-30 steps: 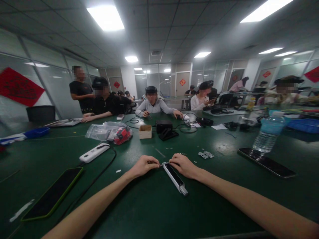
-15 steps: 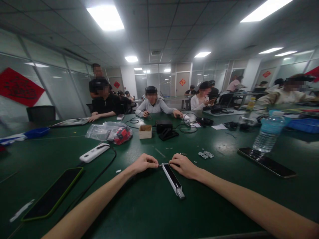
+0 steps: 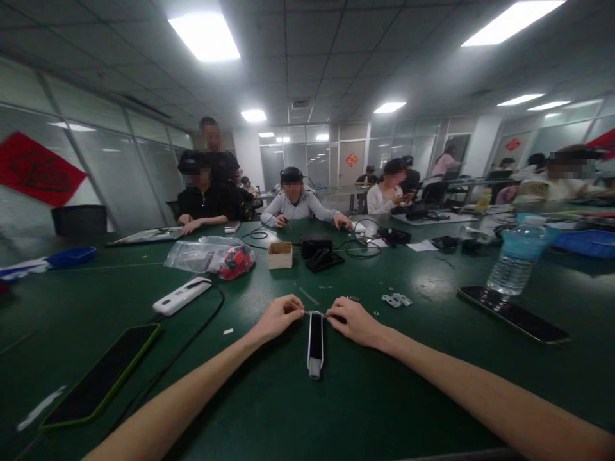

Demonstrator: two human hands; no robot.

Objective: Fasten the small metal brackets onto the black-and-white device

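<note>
A slim, pen-shaped device (image 3: 316,342) with a white frame, a long dark screen and a grey tip lies on the green table, its tip toward me. My left hand (image 3: 281,317) is just left of its far end, thumb and fingers pinched together. Something thin and small shows between those fingertips and the device, too small to name. On the other side of the same end, my right hand (image 3: 353,319) is closed in a pinch, its fingertips close to the frame. What the right fingers hold, if anything, is hidden.
Small metal plates (image 3: 397,299) lie beyond my right hand. A phone (image 3: 512,314) and water bottle (image 3: 516,256) stand at right; a green-edged phone (image 3: 103,374) and white power strip (image 3: 182,296) with cable lie left. A small box (image 3: 280,255) and plastic bag (image 3: 211,256) are ahead. Co-workers sit opposite.
The device has turned: its near tip swung left, so it now points straight toward me. Both hands stay pinched at its far end, the left one shifted very slightly.
</note>
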